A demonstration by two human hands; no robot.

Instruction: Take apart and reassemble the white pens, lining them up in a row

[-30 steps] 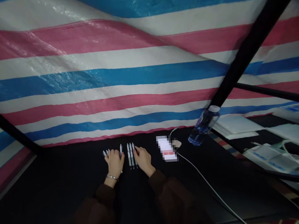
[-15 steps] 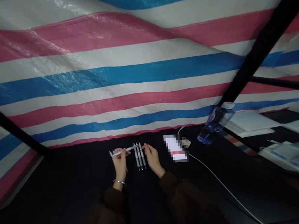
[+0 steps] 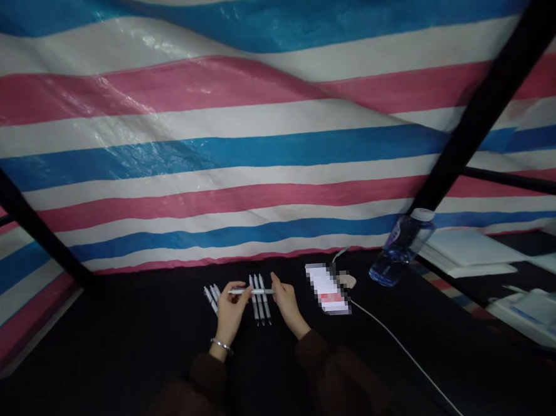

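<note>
The left hand [image 3: 231,312] and right hand [image 3: 288,305] pinch a white pen [image 3: 252,291] by its ends, just above three pens [image 3: 260,306] on the black desk [image 3: 126,349]. If a finger slips, the pen could fall and knock those pens. Two more pens [image 3: 211,299] lie just left; a blurred white thing [image 3: 327,288] lies farther right.

readable text: none | water bottle [image 3: 402,249]: label too small | white card [image 3: 327,288]: pixelated (blocked out)

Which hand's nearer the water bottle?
Right. The right hand is left of the plastic water bottle; the left hand is farther left, on the far side of the right hand from the bottle.
</note>
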